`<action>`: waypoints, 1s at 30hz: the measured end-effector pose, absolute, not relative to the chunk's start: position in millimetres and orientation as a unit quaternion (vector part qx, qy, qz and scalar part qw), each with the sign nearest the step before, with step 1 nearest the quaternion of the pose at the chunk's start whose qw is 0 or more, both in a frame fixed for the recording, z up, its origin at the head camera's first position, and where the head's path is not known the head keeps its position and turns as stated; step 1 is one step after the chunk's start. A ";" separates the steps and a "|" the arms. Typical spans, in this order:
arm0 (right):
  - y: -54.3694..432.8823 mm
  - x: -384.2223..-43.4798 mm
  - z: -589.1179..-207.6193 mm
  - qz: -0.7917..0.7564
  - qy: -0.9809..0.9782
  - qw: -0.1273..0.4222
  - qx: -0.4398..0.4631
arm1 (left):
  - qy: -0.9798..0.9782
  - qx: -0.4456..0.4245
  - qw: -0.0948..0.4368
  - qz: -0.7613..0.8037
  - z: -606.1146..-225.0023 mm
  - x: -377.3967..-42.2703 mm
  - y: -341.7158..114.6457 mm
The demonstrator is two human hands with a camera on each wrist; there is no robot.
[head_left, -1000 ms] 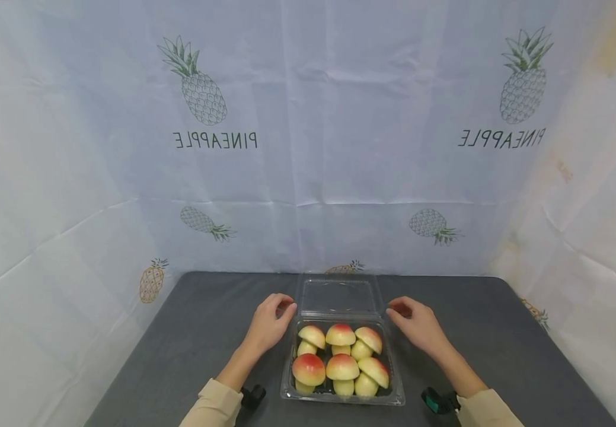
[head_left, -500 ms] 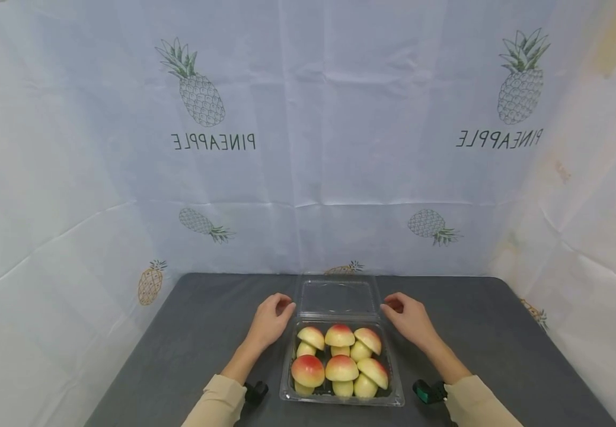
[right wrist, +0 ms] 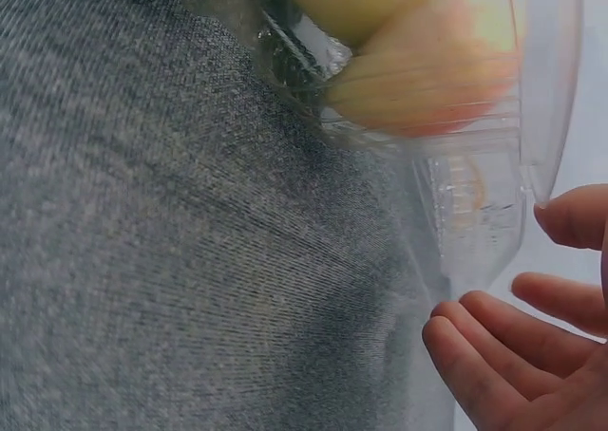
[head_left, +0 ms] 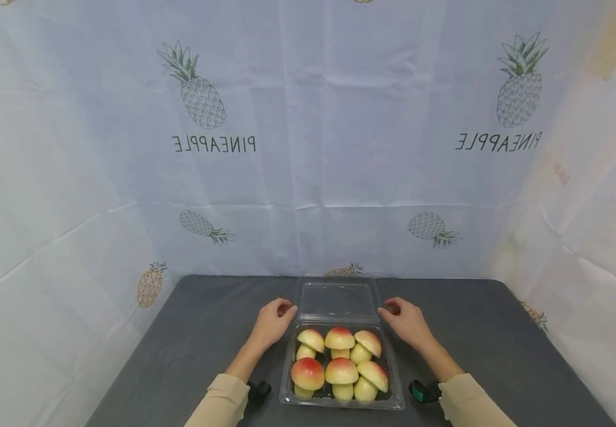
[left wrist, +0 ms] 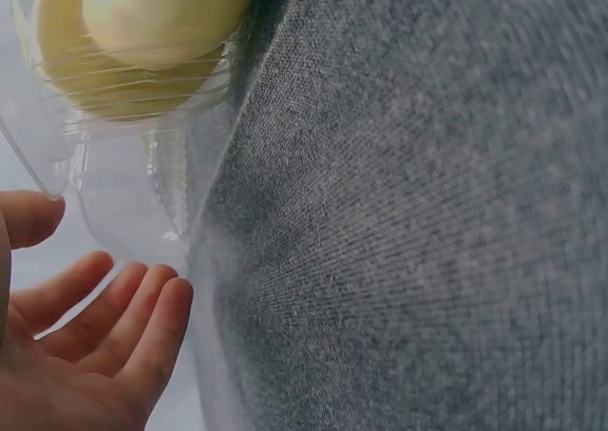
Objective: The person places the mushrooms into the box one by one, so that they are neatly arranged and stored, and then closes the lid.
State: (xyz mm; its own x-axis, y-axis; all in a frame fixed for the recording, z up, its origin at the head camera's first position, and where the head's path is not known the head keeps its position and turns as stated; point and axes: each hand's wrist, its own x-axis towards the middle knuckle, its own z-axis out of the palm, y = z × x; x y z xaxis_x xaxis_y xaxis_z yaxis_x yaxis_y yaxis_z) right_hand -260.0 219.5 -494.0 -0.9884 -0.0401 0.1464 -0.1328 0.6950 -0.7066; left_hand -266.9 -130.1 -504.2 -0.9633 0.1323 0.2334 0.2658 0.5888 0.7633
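Observation:
A clear plastic clamshell box point(head_left: 342, 405) rests on the dark table, its lid point(head_left: 338, 299) folded back, away from me. Inside sit several mushroom-shaped pieces point(head_left: 308, 373), yellow with reddish caps, in two rows. My left hand point(head_left: 271, 323) is at the box's left side by the hinge. In the left wrist view its thumb point(left wrist: 33, 217) meets the plastic corner, with the fingers apart below the lid. At the opposite side, my right hand point(head_left: 408, 323) mirrors this, its thumb point(right wrist: 575, 215) at the plastic corner and its other fingers loosely bent beneath.
A dark grey cloth covers the table point(head_left: 211, 314). Behind it and along both sides hangs a pale curtain point(head_left: 308, 148) printed with pineapples. Black wrist cameras stick out beside the left cuff point(head_left: 258, 392) and the right cuff point(head_left: 425, 391).
My right hand has come left and in to the lid's right corner. The left hand has stayed nearly in place. The box and its contents have not moved on the table.

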 end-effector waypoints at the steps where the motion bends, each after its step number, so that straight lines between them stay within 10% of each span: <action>1: 219.4 -260.1 -495.1 0.388 -0.919 0.056 0.047 | -0.888 -0.108 0.071 -0.442 -504.6 -266.7 -129.9; 30: 218.1 -261.4 -494.5 0.413 -0.908 0.050 0.051 | -0.873 -0.097 0.049 -0.475 -496.4 -270.2 -127.2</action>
State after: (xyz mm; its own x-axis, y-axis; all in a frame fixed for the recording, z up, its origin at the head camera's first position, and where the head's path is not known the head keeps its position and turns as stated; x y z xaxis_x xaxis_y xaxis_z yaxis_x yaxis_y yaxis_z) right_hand -261.4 218.1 -494.5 -0.9899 -0.0516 0.1321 -0.1335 0.6529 -0.7456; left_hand -270.2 -127.2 -496.4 -0.9763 0.1224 0.1786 0.2164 0.5293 0.8204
